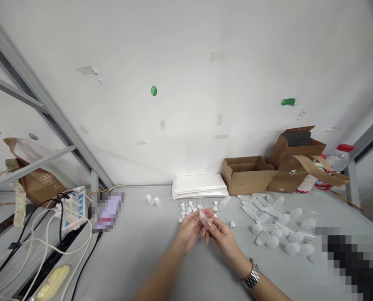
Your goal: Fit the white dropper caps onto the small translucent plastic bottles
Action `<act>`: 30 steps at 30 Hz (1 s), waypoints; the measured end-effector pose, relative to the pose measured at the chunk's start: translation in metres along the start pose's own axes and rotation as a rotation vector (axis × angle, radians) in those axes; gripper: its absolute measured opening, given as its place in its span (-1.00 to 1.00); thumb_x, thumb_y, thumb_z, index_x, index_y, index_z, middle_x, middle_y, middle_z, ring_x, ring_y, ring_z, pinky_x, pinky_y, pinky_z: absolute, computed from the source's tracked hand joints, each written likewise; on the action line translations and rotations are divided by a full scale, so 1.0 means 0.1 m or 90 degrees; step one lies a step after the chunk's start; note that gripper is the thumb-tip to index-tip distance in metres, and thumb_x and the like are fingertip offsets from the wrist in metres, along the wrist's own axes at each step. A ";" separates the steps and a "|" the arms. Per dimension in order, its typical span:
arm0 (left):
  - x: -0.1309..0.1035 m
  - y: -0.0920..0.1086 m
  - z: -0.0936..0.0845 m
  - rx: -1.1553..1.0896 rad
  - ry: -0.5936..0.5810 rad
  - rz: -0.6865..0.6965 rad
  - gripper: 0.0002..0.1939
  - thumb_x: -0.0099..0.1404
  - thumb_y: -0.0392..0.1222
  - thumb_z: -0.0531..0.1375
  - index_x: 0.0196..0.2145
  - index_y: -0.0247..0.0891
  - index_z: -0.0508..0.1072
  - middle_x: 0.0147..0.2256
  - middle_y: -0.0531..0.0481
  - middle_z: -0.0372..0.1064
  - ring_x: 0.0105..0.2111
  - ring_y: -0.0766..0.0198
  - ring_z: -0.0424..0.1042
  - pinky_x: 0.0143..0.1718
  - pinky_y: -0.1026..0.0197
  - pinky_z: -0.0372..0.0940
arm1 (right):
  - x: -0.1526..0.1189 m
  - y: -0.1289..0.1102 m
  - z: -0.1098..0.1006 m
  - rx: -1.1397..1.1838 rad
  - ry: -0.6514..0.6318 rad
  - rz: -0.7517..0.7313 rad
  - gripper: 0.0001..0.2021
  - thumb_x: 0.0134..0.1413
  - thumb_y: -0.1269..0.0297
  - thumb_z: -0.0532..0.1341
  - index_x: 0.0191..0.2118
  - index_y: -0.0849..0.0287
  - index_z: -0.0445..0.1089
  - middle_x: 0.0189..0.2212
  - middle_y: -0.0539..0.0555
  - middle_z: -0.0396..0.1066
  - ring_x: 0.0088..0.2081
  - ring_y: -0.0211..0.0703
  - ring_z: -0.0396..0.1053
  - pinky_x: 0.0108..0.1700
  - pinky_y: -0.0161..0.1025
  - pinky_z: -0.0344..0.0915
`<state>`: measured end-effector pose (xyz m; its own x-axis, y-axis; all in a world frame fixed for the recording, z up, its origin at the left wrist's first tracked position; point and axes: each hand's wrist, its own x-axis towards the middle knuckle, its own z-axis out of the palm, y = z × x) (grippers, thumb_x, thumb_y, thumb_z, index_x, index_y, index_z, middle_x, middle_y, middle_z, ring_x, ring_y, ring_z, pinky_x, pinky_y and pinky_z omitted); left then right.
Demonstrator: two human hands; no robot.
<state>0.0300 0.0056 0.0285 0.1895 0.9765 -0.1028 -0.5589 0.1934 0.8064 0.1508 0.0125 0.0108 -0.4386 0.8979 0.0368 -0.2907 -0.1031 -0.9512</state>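
Over the grey table, a small clear plastic tube (204, 220) is held between my two hands, tilted. My left hand (189, 230) has its fingers closed around the tube's upper end. The thumb and fingers of my right hand (221, 235) grip its lower end; a metal watch is on that wrist. Just behind my hands lies a heap of small white plastic caps (189, 207), partly hidden by my fingers. One loose white cap (232, 224) rests to the right. Further right, many frosted plastic tubes (276, 232) are spread on the table.
A stack of white sheets (199, 187) stands by the wall, beside an open cardboard box (249, 177) and a brown paper bag (293, 167). Two translucent pieces (153, 201) lie left. A phone (109, 212), tangled cables and a power strip (75, 209) occupy the left side.
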 end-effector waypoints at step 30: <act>0.03 0.20 -0.35 0.898 -0.051 0.134 -0.86 0.09 -0.21 0.17 -0.53 -0.17 0.53 -0.49 0.04 0.48 -0.40 0.28 0.37 -0.22 0.25 0.14 | 0.02 -0.15 -0.11 0.027 0.147 -0.031 -0.68 -0.04 -0.01 0.17 -0.50 0.18 0.31 -0.61 -0.01 0.32 -0.60 -0.27 0.19 -0.50 -0.30 0.15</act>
<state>-0.0092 0.0153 0.0238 0.2754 0.9576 0.0842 0.6658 -0.2532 0.7018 0.1637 0.0204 0.0218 -0.2193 0.9756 0.0063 -0.3438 -0.0712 -0.9363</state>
